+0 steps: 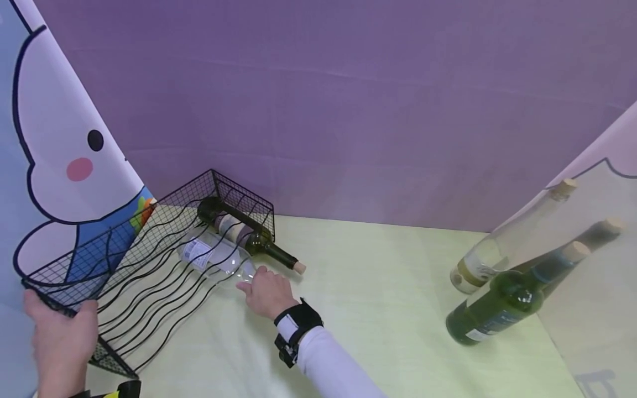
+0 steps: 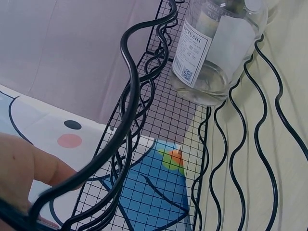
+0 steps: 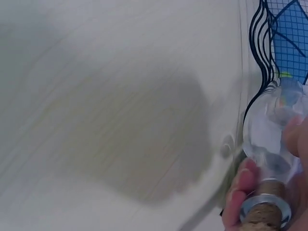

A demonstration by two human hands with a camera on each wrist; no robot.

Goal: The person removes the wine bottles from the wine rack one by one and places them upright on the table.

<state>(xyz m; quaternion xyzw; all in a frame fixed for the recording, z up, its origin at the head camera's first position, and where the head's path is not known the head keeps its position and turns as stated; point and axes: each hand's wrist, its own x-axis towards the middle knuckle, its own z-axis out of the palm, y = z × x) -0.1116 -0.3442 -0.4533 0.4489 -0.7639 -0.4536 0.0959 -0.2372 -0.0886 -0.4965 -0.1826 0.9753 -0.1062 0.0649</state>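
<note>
My right hand (image 1: 271,293) grips the neck of a clear glass bottle (image 1: 216,254), which lies on the wavy bars of a black wire wine rack (image 1: 116,362). In the right wrist view, the bottle's cork stopper (image 3: 263,214) shows beside the curled fingers (image 3: 245,180). My left hand (image 1: 64,337) holds the near left end of the rack. A white label (image 2: 192,55) shows on the clear bottle in the left wrist view. Beside it in the rack lies a dark green corked wine bottle (image 1: 259,240), its neck sticking out toward the right.
At the right of the pale table (image 1: 378,298) stand a clear corked bottle (image 1: 480,262), a green corked bottle (image 1: 515,301) and a dark one (image 1: 594,235) partly hidden behind it. A purple backdrop (image 1: 348,110) rises behind; a cartoon-printed panel (image 1: 59,121) is at left.
</note>
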